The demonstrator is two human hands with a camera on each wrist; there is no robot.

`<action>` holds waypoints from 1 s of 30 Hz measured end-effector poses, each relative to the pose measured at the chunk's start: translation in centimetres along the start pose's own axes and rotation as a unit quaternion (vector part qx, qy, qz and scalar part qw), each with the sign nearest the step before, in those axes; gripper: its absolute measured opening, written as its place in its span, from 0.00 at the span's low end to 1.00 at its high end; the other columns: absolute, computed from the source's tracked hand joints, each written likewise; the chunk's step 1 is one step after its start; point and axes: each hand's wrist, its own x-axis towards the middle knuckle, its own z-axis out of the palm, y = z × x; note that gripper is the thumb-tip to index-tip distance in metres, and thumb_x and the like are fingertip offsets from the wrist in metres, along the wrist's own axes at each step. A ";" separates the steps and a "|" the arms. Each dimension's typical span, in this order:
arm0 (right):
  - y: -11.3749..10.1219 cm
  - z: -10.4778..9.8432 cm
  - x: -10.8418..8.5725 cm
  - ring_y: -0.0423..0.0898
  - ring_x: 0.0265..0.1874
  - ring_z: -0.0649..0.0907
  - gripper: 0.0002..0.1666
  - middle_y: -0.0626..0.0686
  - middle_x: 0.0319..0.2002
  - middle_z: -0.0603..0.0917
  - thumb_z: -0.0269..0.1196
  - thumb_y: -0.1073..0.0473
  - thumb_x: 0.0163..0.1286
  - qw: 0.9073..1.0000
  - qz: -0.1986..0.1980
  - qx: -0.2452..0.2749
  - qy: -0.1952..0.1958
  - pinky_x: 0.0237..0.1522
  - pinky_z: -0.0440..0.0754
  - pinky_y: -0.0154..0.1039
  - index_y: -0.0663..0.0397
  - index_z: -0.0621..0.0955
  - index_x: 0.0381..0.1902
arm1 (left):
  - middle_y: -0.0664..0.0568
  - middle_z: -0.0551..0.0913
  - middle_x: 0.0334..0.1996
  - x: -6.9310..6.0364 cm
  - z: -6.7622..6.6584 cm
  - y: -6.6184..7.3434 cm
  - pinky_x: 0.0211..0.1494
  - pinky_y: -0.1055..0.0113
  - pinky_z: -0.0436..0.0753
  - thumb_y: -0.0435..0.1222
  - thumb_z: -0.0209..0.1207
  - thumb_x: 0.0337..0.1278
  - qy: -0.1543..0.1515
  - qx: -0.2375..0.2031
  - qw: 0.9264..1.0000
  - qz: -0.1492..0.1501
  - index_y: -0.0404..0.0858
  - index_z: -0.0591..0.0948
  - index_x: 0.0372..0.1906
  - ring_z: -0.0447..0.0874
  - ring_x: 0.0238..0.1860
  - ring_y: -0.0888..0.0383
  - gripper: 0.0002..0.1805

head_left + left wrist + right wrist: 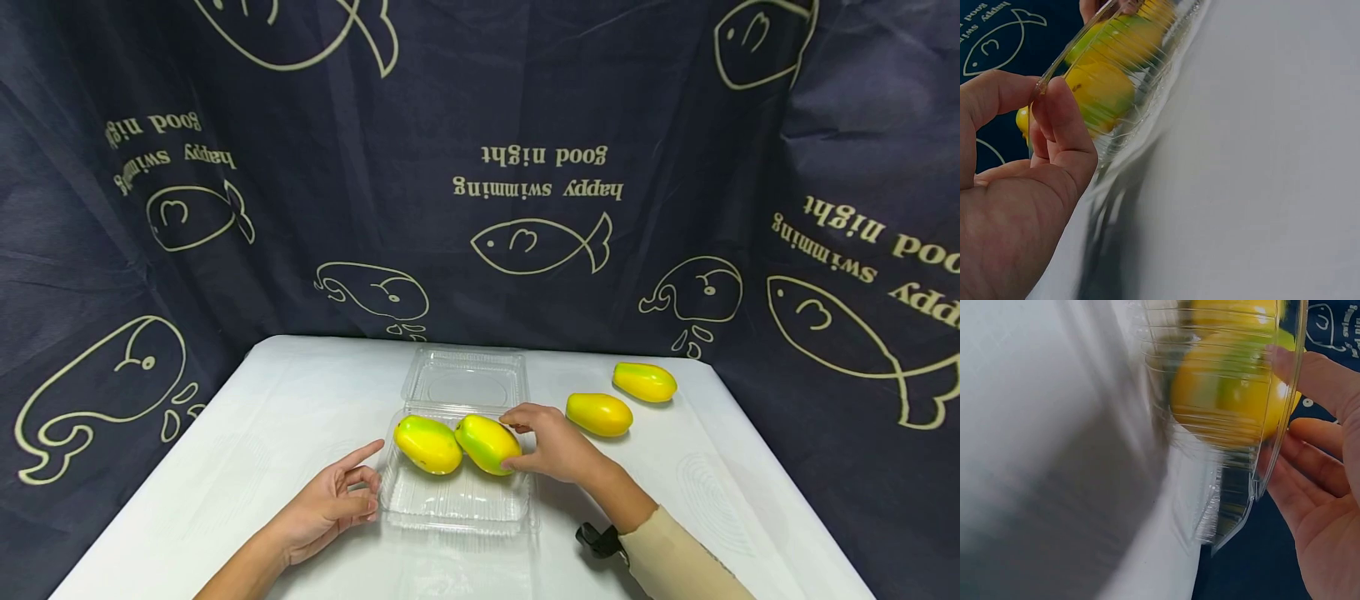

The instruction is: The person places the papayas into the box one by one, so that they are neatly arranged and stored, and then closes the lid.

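Observation:
A clear plastic clamshell box (461, 510) lies unfolded on the table, its lid (467, 385) flat behind the base. Two yellow-green papayas sit side by side in the base, a left papaya (426, 448) and a right papaya (483, 448). My right hand (557, 446) holds the right papaya, thumb on its near side and fingers at its far side. Through the clear wall, the right wrist view shows that papaya (1225, 397) beside the thumb. At the box's left side, my left hand (326, 510) pinches the rim between thumb and finger, plainest in the left wrist view.
Two more papayas lie on the white table (712, 500) to the right of the box: a nearer one (600, 415) and a farther one (647, 383). A dark printed cloth (420, 167) hangs around the back and sides. A black strap piece (598, 542) shows at the right wrist.

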 end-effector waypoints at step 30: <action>2.5 -0.6 -1.9 0.56 0.49 0.88 0.31 0.57 0.53 0.87 0.80 0.57 0.55 0.992 -0.019 0.082 0.097 0.53 0.88 0.48 0.62 0.85 0.55 | 0.58 0.73 0.43 0.1 -0.2 -0.3 0.47 0.71 0.86 0.21 0.56 0.66 -0.006 -0.001 1.000 0.004 0.37 0.36 0.83 0.80 0.37 0.67 0.52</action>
